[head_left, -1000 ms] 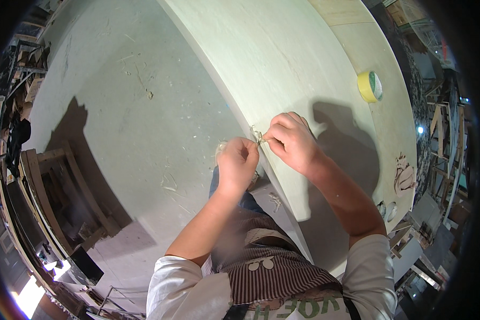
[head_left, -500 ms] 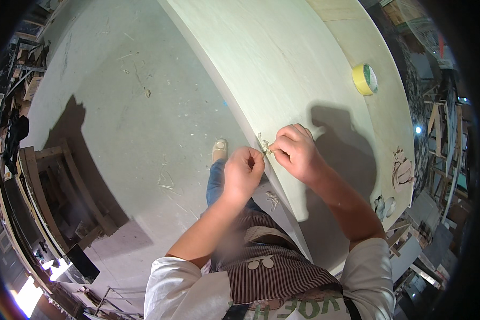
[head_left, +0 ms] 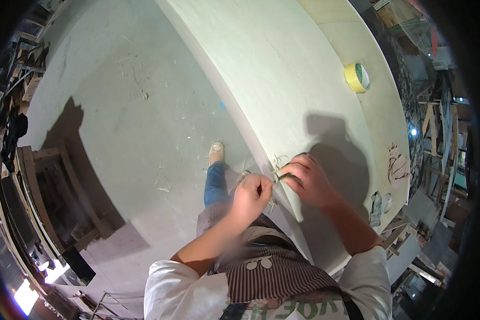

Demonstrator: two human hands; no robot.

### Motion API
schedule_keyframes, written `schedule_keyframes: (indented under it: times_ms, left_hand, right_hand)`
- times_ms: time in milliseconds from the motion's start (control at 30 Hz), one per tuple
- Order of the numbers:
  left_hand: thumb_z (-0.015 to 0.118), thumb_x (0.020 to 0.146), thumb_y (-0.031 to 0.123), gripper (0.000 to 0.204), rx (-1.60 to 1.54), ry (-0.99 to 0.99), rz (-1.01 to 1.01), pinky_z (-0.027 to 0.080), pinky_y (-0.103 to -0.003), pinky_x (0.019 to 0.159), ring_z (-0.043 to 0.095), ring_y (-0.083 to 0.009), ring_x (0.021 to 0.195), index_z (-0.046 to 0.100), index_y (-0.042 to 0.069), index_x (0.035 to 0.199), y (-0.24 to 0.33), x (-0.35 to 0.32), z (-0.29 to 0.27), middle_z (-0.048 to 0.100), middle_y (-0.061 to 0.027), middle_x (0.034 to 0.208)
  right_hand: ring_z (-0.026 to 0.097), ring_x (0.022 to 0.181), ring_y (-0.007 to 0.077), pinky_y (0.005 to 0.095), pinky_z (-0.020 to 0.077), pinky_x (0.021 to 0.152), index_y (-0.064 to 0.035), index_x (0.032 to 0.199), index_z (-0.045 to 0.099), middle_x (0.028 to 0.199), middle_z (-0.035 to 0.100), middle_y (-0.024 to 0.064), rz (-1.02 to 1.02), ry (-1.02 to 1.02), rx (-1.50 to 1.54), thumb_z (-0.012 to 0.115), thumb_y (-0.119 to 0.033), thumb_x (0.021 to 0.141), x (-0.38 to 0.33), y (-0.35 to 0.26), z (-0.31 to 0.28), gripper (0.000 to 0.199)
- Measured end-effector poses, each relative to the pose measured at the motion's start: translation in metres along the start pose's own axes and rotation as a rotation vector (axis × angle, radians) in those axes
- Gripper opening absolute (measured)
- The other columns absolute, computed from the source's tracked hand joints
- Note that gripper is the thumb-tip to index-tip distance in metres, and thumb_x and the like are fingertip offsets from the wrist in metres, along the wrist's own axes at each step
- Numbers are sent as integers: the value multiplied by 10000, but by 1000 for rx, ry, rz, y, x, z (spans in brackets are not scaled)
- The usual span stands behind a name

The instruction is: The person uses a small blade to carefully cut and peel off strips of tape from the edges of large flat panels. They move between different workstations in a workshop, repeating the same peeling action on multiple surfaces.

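Note:
Both my hands meet at the near end of a long pale panel (head_left: pixel 261 64), along its left edge. My left hand (head_left: pixel 252 198) is closed, thumb and forefinger pinched at that edge on a thin pale strip. Opposite it, over the panel, my right hand (head_left: pixel 313 181) has its fingers curled around the same spot. Between them bunches a crumpled pale yellowish strip (head_left: pixel 277 162), which looks like peeled tape. The fingers partly hide it, and a thin dark line by the right fingertips is too small to name.
On the panel's right-hand part stand a yellow tape roll (head_left: pixel 356 78), a heap of crumpled beige strips (head_left: pixel 397 168) and a grey crumpled object (head_left: pixel 376 208). Scraps (head_left: pixel 162 184) litter the grey floor (head_left: pixel 144 133). A wooden frame (head_left: pixel 72 186) stands at left; my shoe (head_left: pixel 216 153) is beside the panel.
My hands have come nearer to my body along the panel's edge, with the crumpled strip between them. The view has shifted a little, and my body has moved slightly.

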State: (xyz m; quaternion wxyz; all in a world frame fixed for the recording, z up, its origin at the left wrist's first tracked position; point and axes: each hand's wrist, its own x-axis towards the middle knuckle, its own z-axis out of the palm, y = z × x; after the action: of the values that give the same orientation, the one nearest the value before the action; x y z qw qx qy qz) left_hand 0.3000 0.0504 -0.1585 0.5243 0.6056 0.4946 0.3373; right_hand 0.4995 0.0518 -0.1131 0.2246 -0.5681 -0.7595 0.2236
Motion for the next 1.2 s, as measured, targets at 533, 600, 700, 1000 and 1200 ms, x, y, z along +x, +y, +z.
schedule_keyframes:
  times_ms: [533,600,700,1000,1200]
  left_hand:
    - [806,752,207,147,161,-2,387,438,-416,921,587,-291,1134,741,132,860,2,13,-59,655,-38,1117]
    - [808,745,199,147,79,13,417,446,-413,906,589,-291,1128,745,135,862,0,23,-59,656,-36,1109]
    - [799,751,174,176,24,5,412,458,-415,902,590,-299,1128,746,135,913,1,38,-64,659,-42,1117]
    - [701,837,77,362,259,280,164,476,-446,928,595,-338,1104,644,104,1194,-45,113,-80,636,-133,1189]
    - [706,833,-1,244,-212,574,142,533,-353,779,648,-261,864,662,42,1069,-33,195,-58,658,-119,1021]
  right_hand:
    - [625,790,270,375,511,722,-68,940,663,874,663,66,-45,-142,105,766,-28,785,49,-79,-20,191]
    - [648,797,243,351,525,694,-55,971,680,890,678,66,108,-121,316,792,-13,769,59,-80,-19,235]
    - [650,783,222,334,526,664,-39,926,684,863,679,70,200,-143,409,785,8,773,65,-67,-15,189]
    - [614,765,163,277,469,682,-40,900,693,870,692,62,251,136,71,717,-50,864,155,-42,-2,44]
    - [604,693,150,284,491,630,-25,906,698,857,695,69,145,195,-2,718,-72,869,237,-31,29,63]
